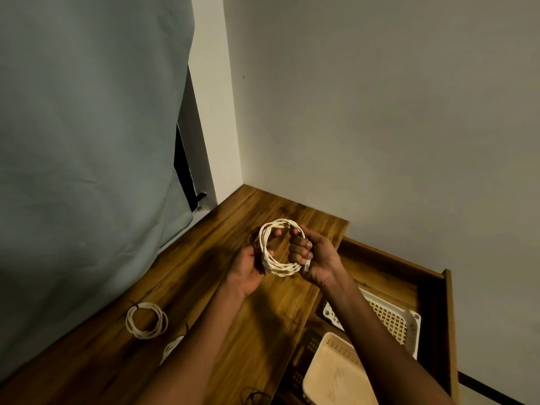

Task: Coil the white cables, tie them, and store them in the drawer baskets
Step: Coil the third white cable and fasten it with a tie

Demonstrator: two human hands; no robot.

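Head view: a coiled white braided cable (281, 249) is gripped by the left hand (247, 270); its opposite side is clenched in the right hand (314, 255).

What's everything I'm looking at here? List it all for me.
Held cable coil: one, white, above the desk, between both hands.
Tied cable coil: one, white, on the desk at lower left.
Another coil: one, white, partly hidden behind the left forearm.
Desk: one, brown wood, in the room corner.
Drawer: one, wood, pulled open at right.
White basket: one, in the drawer.
Beige basket: one, in the drawer, nearer.
Curtain: one, grey-blue, left.
Left hand: one, gripping the coil's left side.
Right hand: one, fingers curled round its right side.
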